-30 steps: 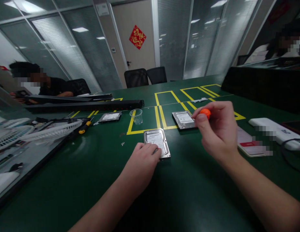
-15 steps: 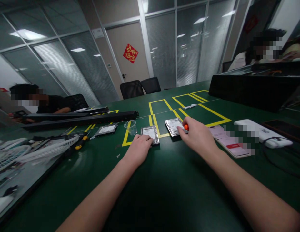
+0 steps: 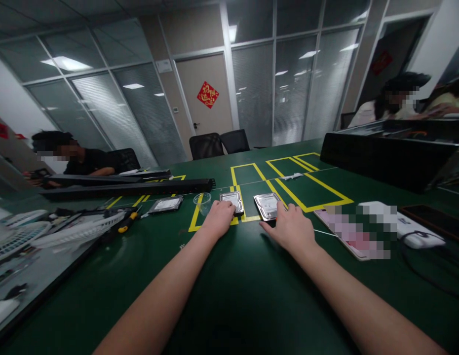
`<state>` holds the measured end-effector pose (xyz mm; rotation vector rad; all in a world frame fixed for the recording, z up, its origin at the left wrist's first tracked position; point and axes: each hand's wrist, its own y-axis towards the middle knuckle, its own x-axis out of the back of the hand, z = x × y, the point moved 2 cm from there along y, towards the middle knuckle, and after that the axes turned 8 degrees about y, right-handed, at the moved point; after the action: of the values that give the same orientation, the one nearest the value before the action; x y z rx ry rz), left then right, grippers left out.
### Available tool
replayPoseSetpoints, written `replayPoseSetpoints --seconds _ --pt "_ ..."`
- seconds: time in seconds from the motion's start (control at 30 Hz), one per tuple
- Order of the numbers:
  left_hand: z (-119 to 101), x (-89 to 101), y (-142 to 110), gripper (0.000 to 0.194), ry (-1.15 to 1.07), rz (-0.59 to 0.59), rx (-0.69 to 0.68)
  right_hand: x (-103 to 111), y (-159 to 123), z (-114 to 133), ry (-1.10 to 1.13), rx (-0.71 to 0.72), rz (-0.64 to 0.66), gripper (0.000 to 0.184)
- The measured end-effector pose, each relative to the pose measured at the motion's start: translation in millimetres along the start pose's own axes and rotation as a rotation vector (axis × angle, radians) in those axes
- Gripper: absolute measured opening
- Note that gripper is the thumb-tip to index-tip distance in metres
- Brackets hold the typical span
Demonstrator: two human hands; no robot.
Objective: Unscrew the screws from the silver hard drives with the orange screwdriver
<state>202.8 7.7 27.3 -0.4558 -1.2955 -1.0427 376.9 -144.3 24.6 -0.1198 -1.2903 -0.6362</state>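
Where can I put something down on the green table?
There's a bare bit of table between the arms, this side of the hard drives. Another is inside the yellow tape frame behind the phone. It's crowded on the left, with white grilles and a screwdriver, and on the right, with the phone and a white box.
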Motion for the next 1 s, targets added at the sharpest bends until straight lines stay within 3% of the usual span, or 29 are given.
replayPoseSetpoints --seconds 0.13,0.27,0.37,0.5,0.7,0.87,1.0 --pt "11.4 21.9 -30.5 0.033 -0.016 -0.097 0.073 -10.1 6.6 1.0 -0.010 -0.045 0.061 0.085" --pt "54.4 47.1 -80.9 0.026 -0.129 -0.247 0.258 -15.8 11.3 4.9 -0.021 -0.078 0.098 0.076" --pt "93.2 46.1 -117.2 0.025 -0.186 -0.215 0.423 -12.0 9.4 9.6 -0.035 -0.109 0.119 0.073" --pt "125.8 21.6 -153.8 0.029 -0.281 -0.026 0.600 -0.5 -8.7 17.8 -0.070 -0.114 0.162 0.074" --pt "129.4 -1.1 -171.7 0.026 -0.442 0.143 0.525 9.1 -63.8 34.4 -0.158 -0.049 0.273 0.072" --pt "116.0 3.1 -170.8 0.028 -0.514 0.219 0.433 6.1 -113.1 45.8 -0.203 0.054 0.293 0.073" --pt "100.9 7.1 -165.4 0.017 -0.501 0.220 0.395 -4.4 -141.7 48.0 -0.124 0.181 0.257 0.082"
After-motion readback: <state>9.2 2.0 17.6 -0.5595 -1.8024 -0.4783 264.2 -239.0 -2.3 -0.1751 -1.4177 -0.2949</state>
